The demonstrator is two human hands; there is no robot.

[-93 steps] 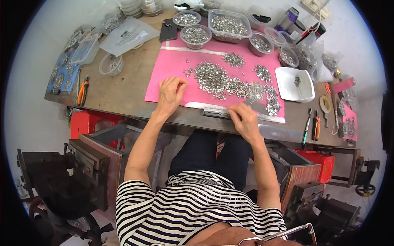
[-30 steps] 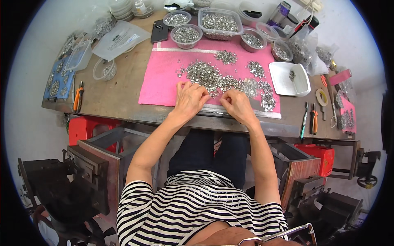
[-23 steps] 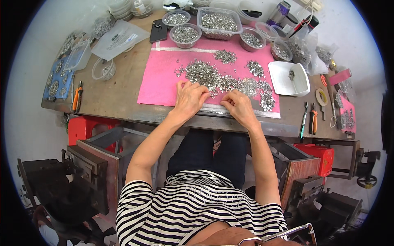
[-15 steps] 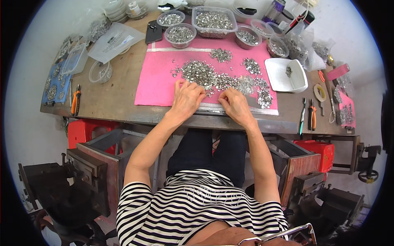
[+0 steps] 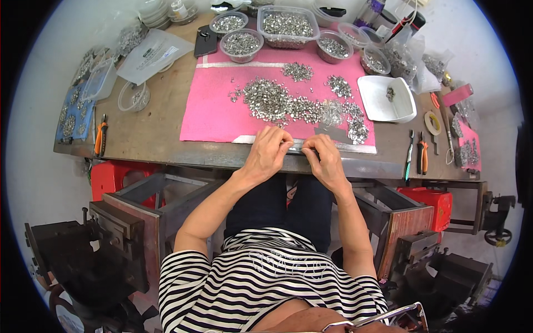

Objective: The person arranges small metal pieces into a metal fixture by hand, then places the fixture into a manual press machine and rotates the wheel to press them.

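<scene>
At the near edge of the pink mat (image 5: 214, 111), my left hand (image 5: 268, 150) is closed in a pinch, its fingertips over the pale strip along that edge. My right hand (image 5: 326, 162) faces it a short gap away, also pinched. Whatever either hand holds is too small or hidden to make out. Beyond them lies a large pile of small shiny silver metal pieces (image 5: 265, 100), trailing right into a smaller heap (image 5: 304, 110). A flat grey piece (image 5: 332, 133) rests on the mat just beyond my right hand.
Clear tubs of silver pieces (image 5: 288, 28) line the back. A white tray (image 5: 377, 111) stands to the right, with pliers (image 5: 422, 155), a toothbrush (image 5: 409, 154) and a tape roll (image 5: 432, 123) beside it. Orange-handled pliers (image 5: 101, 137) and a clear cup (image 5: 133, 100) lie left.
Both hands have drawn back from the pile toward the table's near edge. My left hand has also shifted right, bringing its fingertips closer to my right hand's.
</scene>
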